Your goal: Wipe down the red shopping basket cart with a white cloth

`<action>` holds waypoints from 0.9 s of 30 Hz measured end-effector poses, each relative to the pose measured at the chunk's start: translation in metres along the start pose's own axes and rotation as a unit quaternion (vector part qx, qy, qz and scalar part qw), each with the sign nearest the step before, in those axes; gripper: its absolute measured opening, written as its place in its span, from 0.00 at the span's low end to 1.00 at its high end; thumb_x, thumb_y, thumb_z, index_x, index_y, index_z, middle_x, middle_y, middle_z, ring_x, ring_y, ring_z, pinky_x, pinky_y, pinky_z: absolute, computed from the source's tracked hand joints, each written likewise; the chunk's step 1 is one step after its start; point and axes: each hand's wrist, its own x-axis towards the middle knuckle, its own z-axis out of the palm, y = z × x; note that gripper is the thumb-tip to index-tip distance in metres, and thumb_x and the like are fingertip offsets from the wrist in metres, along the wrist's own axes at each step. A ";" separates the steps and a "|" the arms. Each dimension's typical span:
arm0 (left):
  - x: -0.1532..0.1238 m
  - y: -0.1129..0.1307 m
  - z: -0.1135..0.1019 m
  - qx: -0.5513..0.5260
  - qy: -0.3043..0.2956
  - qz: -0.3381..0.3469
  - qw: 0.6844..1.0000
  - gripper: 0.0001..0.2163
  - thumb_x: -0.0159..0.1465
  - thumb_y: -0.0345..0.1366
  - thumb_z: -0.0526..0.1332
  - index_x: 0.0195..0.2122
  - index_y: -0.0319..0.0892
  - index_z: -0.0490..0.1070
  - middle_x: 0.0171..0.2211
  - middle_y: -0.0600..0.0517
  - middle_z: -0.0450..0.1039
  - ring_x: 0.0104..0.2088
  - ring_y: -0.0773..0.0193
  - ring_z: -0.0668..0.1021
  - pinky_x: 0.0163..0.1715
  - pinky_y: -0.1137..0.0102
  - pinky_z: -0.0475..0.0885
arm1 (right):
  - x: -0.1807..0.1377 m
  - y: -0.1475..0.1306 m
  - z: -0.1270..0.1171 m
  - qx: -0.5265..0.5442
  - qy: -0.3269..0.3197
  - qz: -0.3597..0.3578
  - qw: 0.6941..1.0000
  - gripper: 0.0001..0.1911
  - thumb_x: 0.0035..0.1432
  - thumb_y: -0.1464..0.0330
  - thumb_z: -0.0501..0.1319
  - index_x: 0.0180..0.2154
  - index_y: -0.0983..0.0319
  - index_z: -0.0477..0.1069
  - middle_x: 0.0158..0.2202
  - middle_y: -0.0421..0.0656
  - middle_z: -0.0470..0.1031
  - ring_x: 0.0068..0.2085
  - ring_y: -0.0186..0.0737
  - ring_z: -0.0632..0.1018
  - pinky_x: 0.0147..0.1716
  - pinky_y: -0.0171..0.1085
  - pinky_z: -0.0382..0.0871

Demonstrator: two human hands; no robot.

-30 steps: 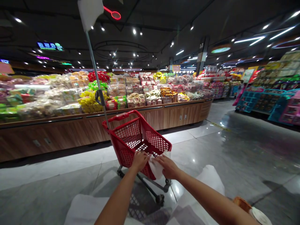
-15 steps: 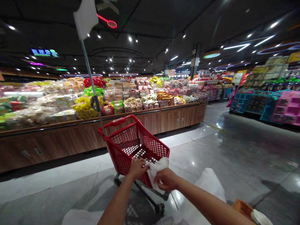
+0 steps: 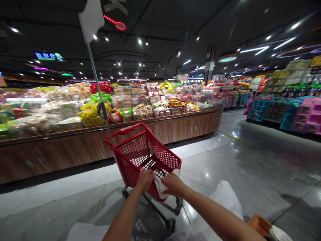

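Note:
A red plastic shopping cart stands in front of me, its lattice basket showing nothing inside. My left hand is closed over the basket's near rim. Bunched along that rim is a white cloth, thin and crumpled. My right hand grips the cloth and presses it on the rim near the cart's front corner. Part of the cloth shows beyond my right knuckles. The fingertips of both hands are partly hidden.
Behind the cart runs a wood-panelled counter heaped with packaged food. A pole with a white sign rises by the cart handle. Blue and pink display racks stand at right. A woven basket is at lower right, on grey floor.
My right hand has moved up and slightly left onto the rim. The cloth, hanging looser before, is now bunched against the cart. My left hand has barely shifted.

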 end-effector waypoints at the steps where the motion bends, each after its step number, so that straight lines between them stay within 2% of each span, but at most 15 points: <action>1: -0.001 0.000 0.000 0.000 0.009 -0.002 1.000 0.18 0.69 0.38 0.47 0.37 0.49 0.78 0.43 0.54 0.78 0.46 0.61 0.72 0.58 0.58 0.54 | -0.004 0.005 0.002 -0.017 -0.001 -0.024 1.000 0.26 0.55 0.56 0.64 0.52 0.60 0.66 0.41 0.47 0.75 0.44 0.47 0.73 0.46 0.43 0.62; 4: -0.001 0.004 0.001 0.004 0.010 -0.002 1.000 0.18 0.68 0.41 0.48 0.32 0.47 0.78 0.39 0.53 0.78 0.44 0.60 0.72 0.56 0.58 0.56 | -0.016 0.030 0.003 -0.052 0.015 -0.072 0.996 0.16 0.60 0.63 0.60 0.50 0.58 0.69 0.42 0.46 0.74 0.45 0.45 0.71 0.47 0.43 0.61; 8: 0.000 0.010 0.003 0.016 0.008 -0.013 1.000 0.15 0.65 0.41 0.53 0.27 0.47 0.77 0.35 0.53 0.78 0.42 0.60 0.72 0.55 0.57 0.56 | -0.026 0.065 -0.002 -0.060 0.039 -0.049 0.996 0.17 0.61 0.68 0.58 0.52 0.58 0.68 0.43 0.46 0.73 0.46 0.44 0.70 0.53 0.46 0.57; 12: 0.000 0.013 0.005 0.017 0.015 -0.023 0.999 0.14 0.63 0.40 0.56 0.26 0.47 0.77 0.34 0.53 0.78 0.42 0.59 0.72 0.55 0.57 0.55 | -0.030 0.078 -0.008 -0.048 0.034 -0.017 0.998 0.18 0.57 0.68 0.61 0.51 0.59 0.69 0.45 0.45 0.73 0.47 0.45 0.70 0.59 0.49 0.51; 17: -0.001 0.008 0.004 0.024 0.003 -0.008 1.000 0.14 0.64 0.42 0.55 0.28 0.48 0.79 0.37 0.52 0.78 0.43 0.58 0.72 0.52 0.57 0.57 | -0.027 0.058 -0.010 -0.036 0.040 0.010 0.999 0.17 0.53 0.63 0.64 0.45 0.59 0.71 0.44 0.45 0.73 0.48 0.47 0.70 0.60 0.52 0.49; 20: -0.003 0.004 0.005 0.029 0.007 -0.017 0.999 0.13 0.64 0.41 0.55 0.29 0.49 0.79 0.39 0.53 0.78 0.44 0.59 0.72 0.54 0.57 0.56 | -0.012 0.028 -0.004 -0.020 0.021 -0.009 1.000 0.17 0.54 0.57 0.64 0.41 0.60 0.73 0.42 0.46 0.74 0.46 0.47 0.72 0.54 0.48 0.59; 22: -0.004 0.001 0.007 0.031 0.015 -0.027 0.999 0.13 0.64 0.39 0.55 0.29 0.49 0.79 0.40 0.54 0.78 0.45 0.59 0.72 0.55 0.57 0.55 | 0.001 0.007 0.001 -0.012 0.001 -0.032 0.999 0.19 0.56 0.54 0.62 0.43 0.61 0.73 0.41 0.46 0.75 0.43 0.45 0.73 0.46 0.43 0.64; 24: -0.005 -0.002 0.007 0.031 0.020 -0.037 0.999 0.12 0.64 0.39 0.55 0.30 0.49 0.79 0.40 0.54 0.78 0.45 0.59 0.72 0.55 0.58 0.56 | 0.009 -0.006 0.003 -0.008 -0.007 -0.056 0.998 0.19 0.58 0.54 0.60 0.46 0.60 0.72 0.41 0.46 0.75 0.41 0.44 0.73 0.42 0.40 0.64; 27: -0.008 -0.008 0.004 0.028 0.019 -0.040 0.999 0.11 0.62 0.38 0.57 0.30 0.48 0.79 0.39 0.54 0.79 0.45 0.59 0.72 0.55 0.58 0.56 | 0.006 0.000 -0.001 0.001 -0.004 -0.083 0.997 0.22 0.58 0.54 0.61 0.50 0.58 0.70 0.43 0.45 0.75 0.43 0.45 0.73 0.44 0.42 0.62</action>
